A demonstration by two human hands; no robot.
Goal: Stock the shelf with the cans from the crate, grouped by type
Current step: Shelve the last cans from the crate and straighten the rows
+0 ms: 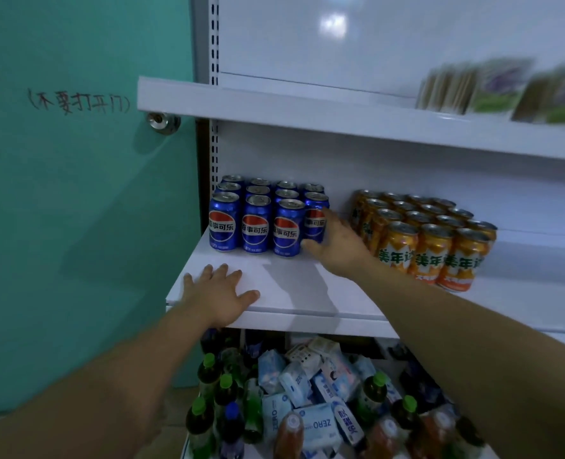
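— Head view first: where is the can against the right hand point(337, 241)?

— The blue can point(315, 216) stands upright on the middle shelf point(284, 286), at the right end of the second row of blue cans point(254, 213), one row back from the front. The right hand is curled round its right side: fingers lie up against the label, and the thumb reaches under toward its lower front. Hand and can are touching.

— So the hand is closed on it?

— Partly curled, wrapped against the can, not spread flat. The far side of the can is hidden, so how far the fingers wrap I cannot tell.

— And the left hand point(219, 294)?

— Flat on the front lip of the same shelf, palm down, fingers spread, holding nothing. It lies well in front of the blue cans, apart from them.

— What else is on that shelf?

— A block of orange cans point(430, 236) to the right, grouped together, with a bare gap between them and the blue ones; the right forearm crosses that gap.

— Above and below?

— Blurred packets point(503, 89) on the upper shelf. Beneath, a heap of green-capped bottles point(209, 376) and pale blue tissue packs point(314, 422). A teal door point(75, 193) with handwriting stands at left.
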